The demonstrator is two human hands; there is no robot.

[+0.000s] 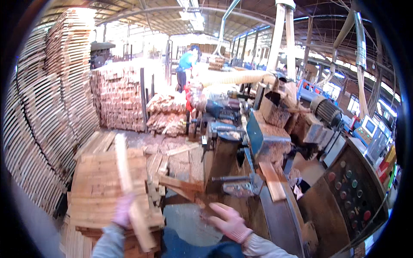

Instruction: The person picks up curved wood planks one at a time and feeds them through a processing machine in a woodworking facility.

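My left hand [123, 210], in a pinkish glove and blurred by motion, is closed on a long narrow wooden board [137, 215]. The board slants lengthwise over a stack of wooden boards [103, 185]. My right hand [230, 222], also gloved, reaches forward with its fingers apart and nothing in them. It hovers right of the stack, in front of the machine's brown metal side. Another wooden piece [272, 182] lies on the metal feed bed [279, 219] of the machine, to the right of this hand.
Tall stacks of boards [47, 94] rise at the left, with another pile [118, 96] behind. Sawdust-covered machinery [269, 133] fills the middle. A button panel [350, 189] stands at the right. A person in blue [186, 64] stands farther back.
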